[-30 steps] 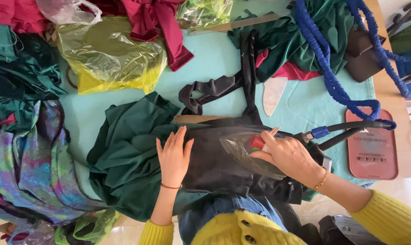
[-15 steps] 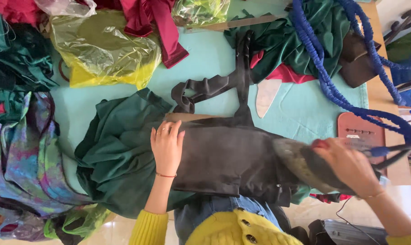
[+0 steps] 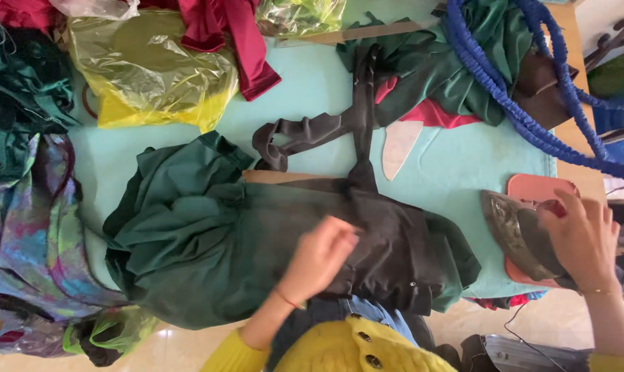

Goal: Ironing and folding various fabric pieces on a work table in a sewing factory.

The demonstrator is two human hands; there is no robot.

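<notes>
Since half a second ago the right hand (image 3: 579,238) has carried the iron (image 3: 522,234) to the salmon-pink rest (image 3: 540,187) at the desk's right edge, fingers clamped on its handle, dull metal soleplate tilted up. The left hand (image 3: 320,256) has shifted right onto the dark, smooth garment (image 3: 387,241), fingers curled together, perhaps pinching a fold. Crumpled green cloth (image 3: 181,234) lies left on the pale turquoise desk (image 3: 312,89)

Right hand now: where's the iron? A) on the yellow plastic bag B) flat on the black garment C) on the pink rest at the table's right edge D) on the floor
C: the right hand holds the iron on the pink rest, clear of the black garment.
</notes>
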